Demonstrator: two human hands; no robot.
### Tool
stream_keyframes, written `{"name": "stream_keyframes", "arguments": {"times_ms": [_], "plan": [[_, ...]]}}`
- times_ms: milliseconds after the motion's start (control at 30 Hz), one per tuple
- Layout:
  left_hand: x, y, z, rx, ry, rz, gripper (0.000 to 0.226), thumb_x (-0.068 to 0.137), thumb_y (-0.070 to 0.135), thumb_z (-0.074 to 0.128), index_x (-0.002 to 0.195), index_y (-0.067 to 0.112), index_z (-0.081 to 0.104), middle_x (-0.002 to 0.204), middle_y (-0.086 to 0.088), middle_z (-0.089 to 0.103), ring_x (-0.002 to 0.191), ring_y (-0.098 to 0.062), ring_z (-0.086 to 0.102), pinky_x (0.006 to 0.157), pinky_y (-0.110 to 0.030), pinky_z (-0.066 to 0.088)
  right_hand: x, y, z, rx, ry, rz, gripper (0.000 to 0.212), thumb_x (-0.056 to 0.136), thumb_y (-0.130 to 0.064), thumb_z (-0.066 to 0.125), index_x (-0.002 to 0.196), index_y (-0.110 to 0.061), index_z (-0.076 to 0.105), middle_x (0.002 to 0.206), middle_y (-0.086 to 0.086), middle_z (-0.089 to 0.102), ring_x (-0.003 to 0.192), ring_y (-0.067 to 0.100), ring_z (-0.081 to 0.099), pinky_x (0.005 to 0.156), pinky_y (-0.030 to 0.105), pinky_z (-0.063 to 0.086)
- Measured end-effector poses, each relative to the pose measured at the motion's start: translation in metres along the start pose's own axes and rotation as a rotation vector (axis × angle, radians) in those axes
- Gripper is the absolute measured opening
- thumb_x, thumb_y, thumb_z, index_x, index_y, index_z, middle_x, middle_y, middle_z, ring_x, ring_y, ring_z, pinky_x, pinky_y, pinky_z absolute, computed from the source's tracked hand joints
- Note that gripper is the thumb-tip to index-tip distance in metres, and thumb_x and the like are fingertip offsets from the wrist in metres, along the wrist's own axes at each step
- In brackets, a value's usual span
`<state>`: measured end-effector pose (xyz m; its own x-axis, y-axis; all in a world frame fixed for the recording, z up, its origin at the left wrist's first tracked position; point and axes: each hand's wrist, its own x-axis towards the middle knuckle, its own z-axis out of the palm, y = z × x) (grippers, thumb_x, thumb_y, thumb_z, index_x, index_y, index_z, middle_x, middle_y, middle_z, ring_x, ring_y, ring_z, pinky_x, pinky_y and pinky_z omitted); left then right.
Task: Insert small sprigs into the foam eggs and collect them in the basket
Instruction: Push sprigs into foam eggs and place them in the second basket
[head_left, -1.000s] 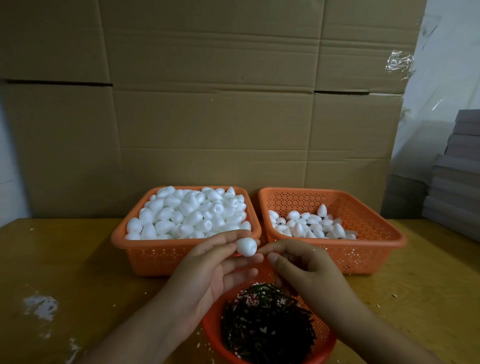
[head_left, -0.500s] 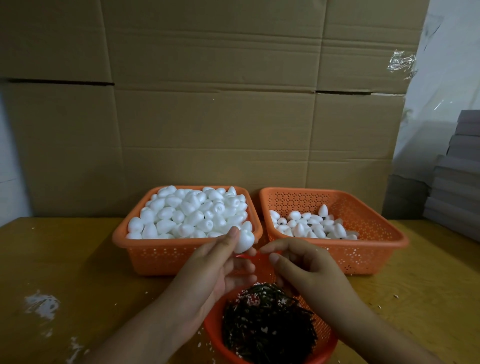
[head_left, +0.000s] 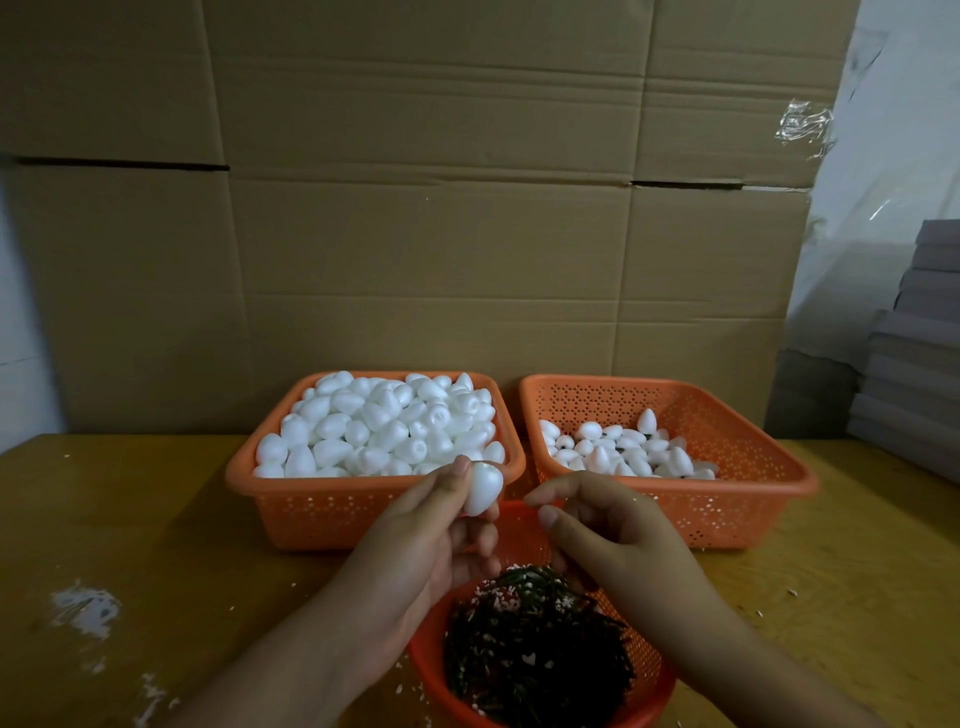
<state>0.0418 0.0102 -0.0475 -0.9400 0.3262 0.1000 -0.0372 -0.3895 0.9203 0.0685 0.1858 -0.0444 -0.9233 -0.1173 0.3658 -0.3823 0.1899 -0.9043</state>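
From my head camera, the only view: my left hand (head_left: 415, 540) pinches one foam egg (head_left: 483, 488) between thumb and fingertips, raised in front of me with its blunt end turned toward my other hand, I'd say so a stem can be pushed straight in. My right hand (head_left: 613, 535) hovers just beside it, fingers curled and thumb meeting forefinger as if pinching a sprig, but I cannot make out any sprig there, so I cannot tell whether it holds one.

Three orange baskets sit on the table (head_left: 130, 519). The left basket (head_left: 291, 493) is heaped with plain eggs, too many to count. The right basket (head_left: 753, 483), well under half full, collects finished eggs; roughly twenty show, some with dark specks. The round basket (head_left: 431, 670) of dark sprigs (head_left: 535, 660) lies nearest me, under both hands, likely for short reaches.
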Motion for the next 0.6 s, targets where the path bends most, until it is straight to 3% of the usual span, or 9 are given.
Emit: {"name": "stream_keyframes", "arguments": {"times_ms": [100, 167, 300, 467, 600], "plan": [[-0.0032, 0.0028, 0.0009, 0.009, -0.004, 0.008, 0.042, 0.079, 0.037, 0.063, 0.109, 0.007, 0.066, 0.081, -0.004, 0.069, 0.064, -0.013, 0.062, 0.056, -0.025, 0.052, -0.0003, 0.0008, -0.0003, -0.014, -0.004, -0.002, 0.012, 0.093, -0.008, 0.060, 0.094, -0.016, 0.069, 0.052, 0.002, 0.057, 0.046, 0.011, 0.050, 0.049, 0.020, 0.041], [-0.0039, 0.0045, 0.0007, 0.020, -0.017, 0.015, 0.037, 0.076, 0.031, 0.067, 0.108, 0.010, 0.069, 0.098, -0.007, 0.074, 0.076, -0.018, 0.070, 0.061, -0.026, 0.055, 0.0002, 0.0010, -0.0005, -0.016, -0.006, -0.006, 0.013, 0.093, -0.008, 0.060, 0.093, -0.017, 0.069, 0.052, 0.003, 0.057, 0.046, 0.011, 0.050, 0.048, 0.020, 0.041], [-0.0049, 0.0059, 0.0012, 0.014, -0.055, 0.014, 0.034, 0.091, 0.028, 0.054, 0.120, 0.016, 0.066, 0.115, -0.010, 0.072, 0.102, -0.026, 0.071, 0.070, -0.027, 0.057, 0.0009, 0.0016, -0.0003, -0.015, -0.006, -0.015, 0.016, 0.093, -0.007, 0.060, 0.091, -0.019, 0.070, 0.052, 0.003, 0.057, 0.046, 0.012, 0.050, 0.048, 0.020, 0.041], [-0.0054, 0.0053, 0.0062, 0.048, -0.009, 0.027, 0.046, 0.084, 0.037, 0.055, 0.118, 0.007, 0.061, 0.108, -0.011, 0.074, 0.090, -0.025, 0.073, 0.065, -0.026, 0.056, 0.0020, 0.0034, -0.0003, -0.005, -0.005, -0.008, 0.016, 0.092, -0.007, 0.061, 0.089, -0.019, 0.070, 0.051, 0.003, 0.057, 0.045, 0.011, 0.049, 0.047, 0.020, 0.040], [-0.0058, 0.0016, 0.0056, 0.100, 0.050, 0.066, 0.038, 0.075, 0.040, 0.067, 0.103, 0.013, 0.070, 0.099, -0.005, 0.074, 0.087, -0.015, 0.071, 0.065, -0.024, 0.055, 0.0019, 0.0041, -0.0008, -0.015, -0.005, -0.010, 0.016, 0.093, -0.009, 0.061, 0.090, -0.021, 0.070, 0.052, 0.004, 0.057, 0.047, 0.013, 0.050, 0.049, 0.021, 0.041]]}}
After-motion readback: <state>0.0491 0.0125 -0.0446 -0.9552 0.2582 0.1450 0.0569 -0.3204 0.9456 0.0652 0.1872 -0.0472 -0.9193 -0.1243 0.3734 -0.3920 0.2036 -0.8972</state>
